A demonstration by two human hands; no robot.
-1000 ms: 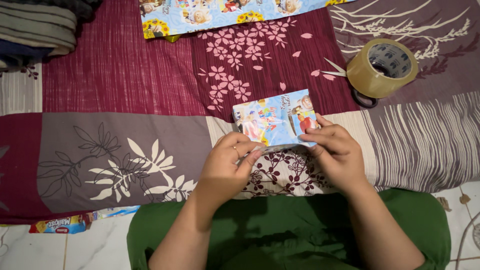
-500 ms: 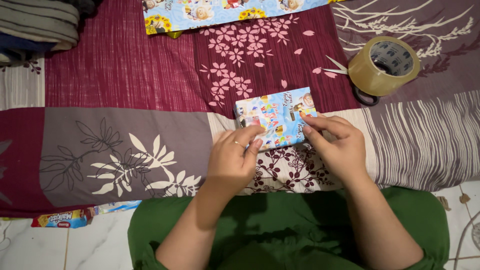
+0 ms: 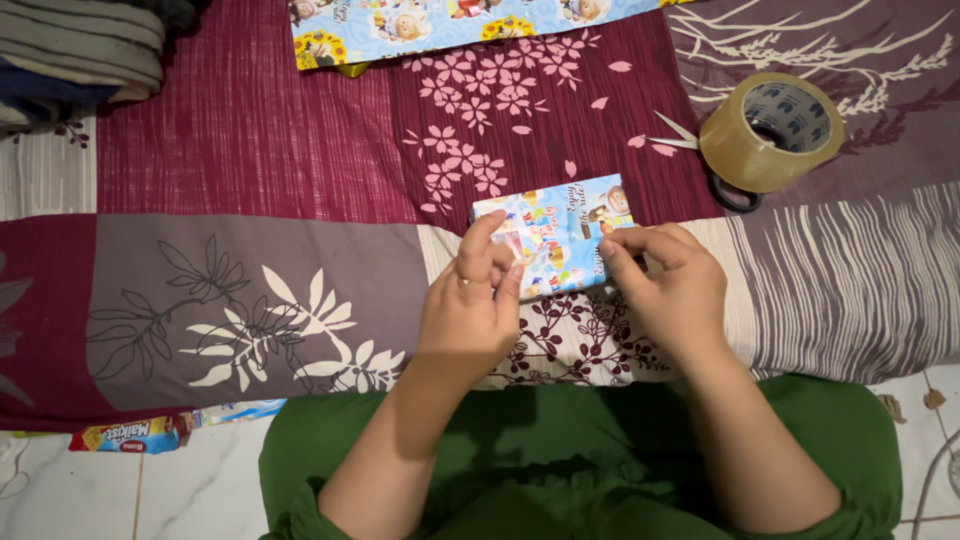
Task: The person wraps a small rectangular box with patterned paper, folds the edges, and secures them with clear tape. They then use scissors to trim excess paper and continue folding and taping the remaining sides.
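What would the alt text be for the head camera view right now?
Left hand and right hand press on a small gift-wrapped box on a patterned maroon bedspread. A tape roll lies on scissors at upper right.

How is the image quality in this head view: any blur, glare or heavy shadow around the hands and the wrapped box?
Head view: sharp and evenly lit; the left hand, right hand and wrapped box show no motion blur. Soft shadow falls on the green clothing between the forearms. Mild sheen on the tape roll.
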